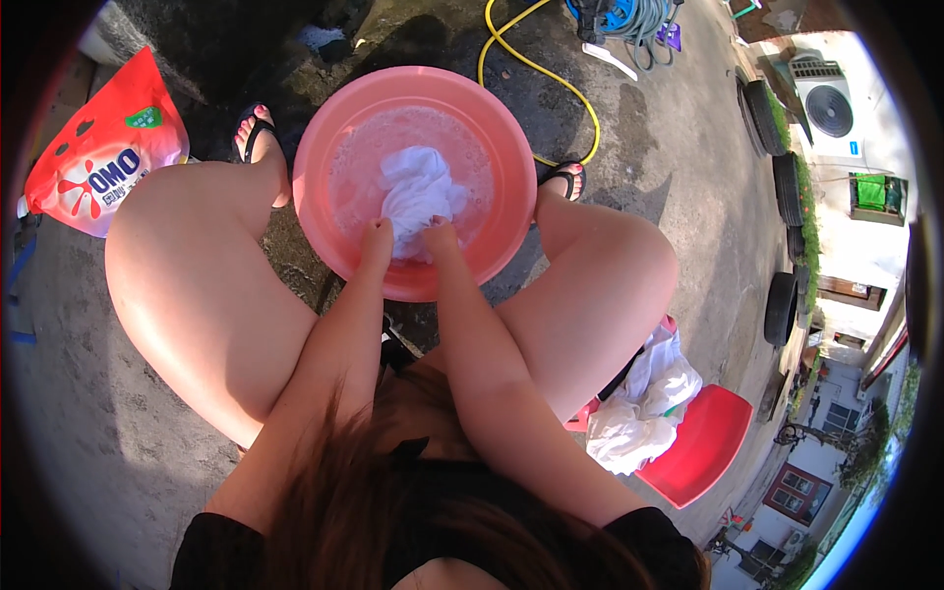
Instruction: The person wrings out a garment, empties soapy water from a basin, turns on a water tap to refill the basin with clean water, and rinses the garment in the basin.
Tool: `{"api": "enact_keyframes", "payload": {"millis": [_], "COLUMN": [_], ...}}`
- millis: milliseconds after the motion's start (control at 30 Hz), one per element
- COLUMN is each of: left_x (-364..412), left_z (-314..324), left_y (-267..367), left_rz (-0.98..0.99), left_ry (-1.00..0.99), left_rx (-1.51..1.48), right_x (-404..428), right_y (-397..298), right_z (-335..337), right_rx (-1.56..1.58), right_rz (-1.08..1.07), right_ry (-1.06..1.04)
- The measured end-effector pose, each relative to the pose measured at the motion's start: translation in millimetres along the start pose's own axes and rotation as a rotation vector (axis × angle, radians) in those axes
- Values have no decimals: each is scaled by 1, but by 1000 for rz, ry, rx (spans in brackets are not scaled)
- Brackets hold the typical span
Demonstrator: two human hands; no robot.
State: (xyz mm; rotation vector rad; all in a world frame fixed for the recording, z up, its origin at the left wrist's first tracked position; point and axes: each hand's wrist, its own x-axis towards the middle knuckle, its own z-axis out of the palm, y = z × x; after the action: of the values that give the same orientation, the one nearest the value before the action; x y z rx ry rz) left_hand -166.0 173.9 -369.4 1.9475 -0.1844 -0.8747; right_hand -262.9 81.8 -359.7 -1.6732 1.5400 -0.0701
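Observation:
A round pink plastic basin [317, 243] stands on the ground between my feet, with sudsy water in it. A wet white cloth [419, 188] lies bunched and wrinkled in the water, its far end spread loosely. My left hand [377, 240] is closed on the near left edge of the cloth. On the near right edge, my right hand [440, 234] grips the same cloth, a short gap from the left. Both hands are inside the basin's near rim. The fingertips are partly hidden by the backs of the hands and the fabric.
A red OMO detergent bag [110, 158] stands at the left. A yellow hose [594, 118] loops beyond my right foot, near a hose reel [616, 15] and a white-handled brush [609, 60]. White clothes [641, 413] are heaped beside a red plastic chair [704, 446] at the right.

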Motion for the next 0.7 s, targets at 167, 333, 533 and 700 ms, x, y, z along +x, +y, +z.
{"api": "enact_keyframes", "payload": {"millis": [167,333,533,700], "left_x": [28,14,1,-6], "left_z": [-12,-3,-17,-4], "left_y": [-40,-14,-11,13], "left_rz": [-11,-42,-58,-86], "left_ry": [28,-172,-140,-193], "left_rx": [-56,-45,-188,-186], "right_x": [-6,-4,-32,-25], "right_y": [-16,-13,-49,-57], "right_z": [16,-7,-11,-26], "right_rx": [14,55,358,593], "right_rz": [-53,35,37,-52], "right_ry": [-12,-36,109,358]}}
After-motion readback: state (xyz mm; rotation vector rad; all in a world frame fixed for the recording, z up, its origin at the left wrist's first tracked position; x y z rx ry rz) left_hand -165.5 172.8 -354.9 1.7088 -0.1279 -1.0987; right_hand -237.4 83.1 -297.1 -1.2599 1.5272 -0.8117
